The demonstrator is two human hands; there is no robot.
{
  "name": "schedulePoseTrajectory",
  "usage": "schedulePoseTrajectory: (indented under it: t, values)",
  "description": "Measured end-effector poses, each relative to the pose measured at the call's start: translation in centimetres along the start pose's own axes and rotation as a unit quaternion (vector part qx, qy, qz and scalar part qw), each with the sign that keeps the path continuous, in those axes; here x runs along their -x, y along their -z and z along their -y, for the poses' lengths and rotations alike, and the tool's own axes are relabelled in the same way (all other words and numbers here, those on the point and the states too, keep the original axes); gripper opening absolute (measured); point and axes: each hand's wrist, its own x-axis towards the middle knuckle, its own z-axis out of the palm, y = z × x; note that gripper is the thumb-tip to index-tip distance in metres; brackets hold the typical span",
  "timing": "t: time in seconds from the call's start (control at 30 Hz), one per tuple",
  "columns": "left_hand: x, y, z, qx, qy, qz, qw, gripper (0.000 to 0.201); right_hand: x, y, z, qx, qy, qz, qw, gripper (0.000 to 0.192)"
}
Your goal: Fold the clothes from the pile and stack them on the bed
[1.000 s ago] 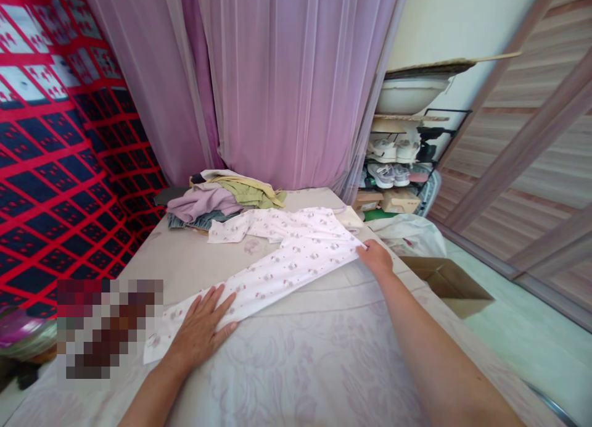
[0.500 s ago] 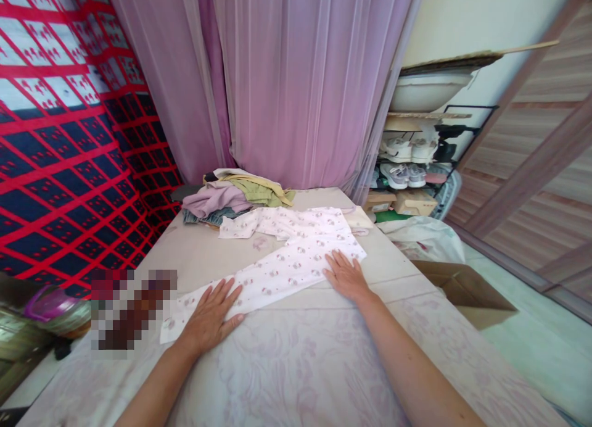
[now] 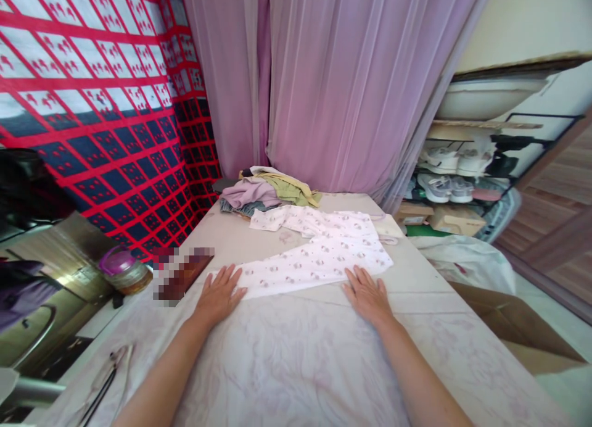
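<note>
Both forearms come into view bare, with no sleeve reaching as far as the elbow in what the head view shows. The left hand (image 3: 217,294) wears nothing: no glove, no ring, no watch or band at the wrist. The right hand (image 3: 367,296) is the same, plain and uncovered, fingers unadorned, wrist free of any strap or bracelet. The nails on both hands look short and unpainted. No cloth of the person's own clothing shows anywhere along either arm.
</note>
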Motion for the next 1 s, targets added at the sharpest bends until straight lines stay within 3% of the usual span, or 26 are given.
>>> schedulePoseTrajectory:
  t: [0.2,0.43,0.67,1.0]
  values:
    - [-0.3,-0.2,0.0,0.012,-0.004,-0.018,1.0,0.065,0.1,0.3,0.1,0.003,0.001,-0.005,1.0,0.056]
    - [-0.4,-1.4,0.5,0.001,-0.036,-0.093,0.995,0.067,0.1,0.4,0.2,-0.007,0.003,-0.001,1.0,0.057]
    - [-0.4,-1.2,0.4,0.007,-0.027,-0.061,0.998,0.067,0.2,0.3,0.3,-0.012,0.003,-0.009,1.0,0.058]
    - [-0.4,-1.5,0.5,0.009,-0.015,-0.082,0.996,0.063,0.0,0.1,0.4,-0.009,0.001,-0.014,1.0,0.059]
